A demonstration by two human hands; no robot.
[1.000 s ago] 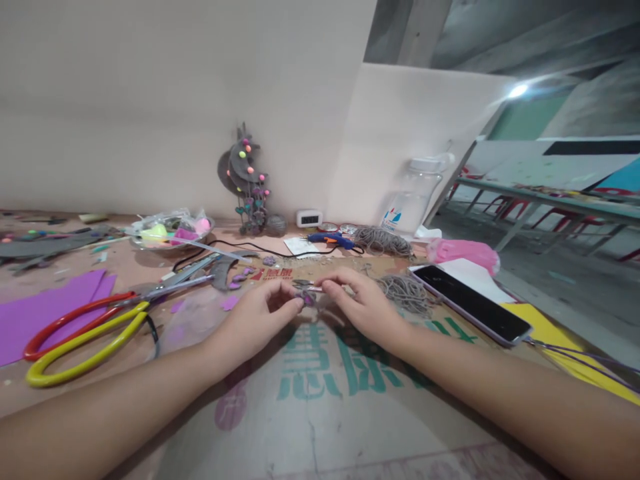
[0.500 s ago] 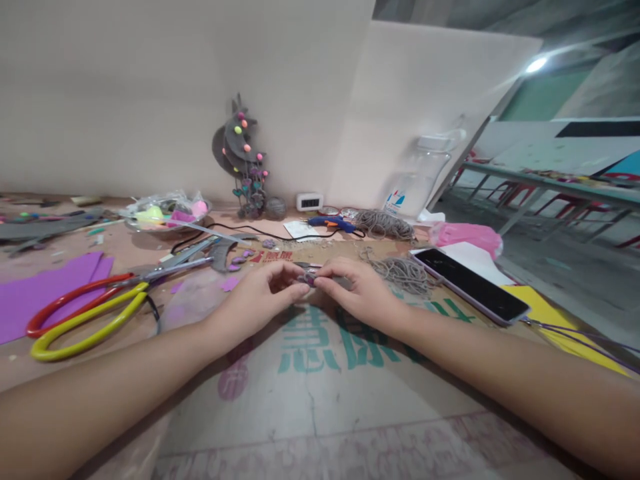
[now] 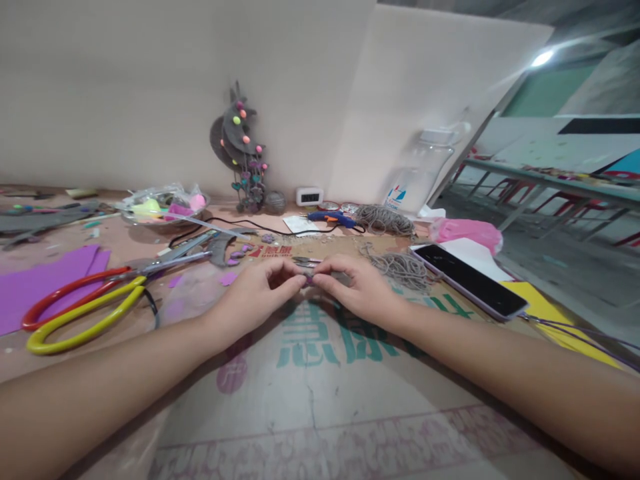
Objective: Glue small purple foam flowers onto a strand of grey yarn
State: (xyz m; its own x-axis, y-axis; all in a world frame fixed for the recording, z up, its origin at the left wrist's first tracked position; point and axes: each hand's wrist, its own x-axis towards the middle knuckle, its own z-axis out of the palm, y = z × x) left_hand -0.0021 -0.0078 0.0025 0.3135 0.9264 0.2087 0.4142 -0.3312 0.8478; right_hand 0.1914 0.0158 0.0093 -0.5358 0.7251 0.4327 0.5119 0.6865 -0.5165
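Observation:
My left hand (image 3: 267,287) and my right hand (image 3: 355,287) meet above a printed cardboard sheet (image 3: 240,427). Thumb and fingers of both pinch a small purple and grey felt piece (image 3: 309,279), mostly covered by the fingertips. Just behind it lie the slim metal tips of a tool (image 3: 304,260). Beyond my left hand sit a grey felt crescent (image 3: 219,250) and small purple felt bits (image 3: 240,252). A loose heap of grey yarn (image 3: 400,267) rests beside my right hand.
Scissors with red and yellow handles (image 3: 85,313) lie on the left near purple sheets (image 3: 50,283). A blue glue gun (image 3: 333,219), a small clock (image 3: 309,196) and a water bottle (image 3: 417,177) stand behind. A phone (image 3: 470,280) lies right. A felt moon ornament (image 3: 240,140) leans at the wall.
The view has shifted slightly. Both hands stay together at the small felt piece, which is now turned a little and more hidden between the fingertips.

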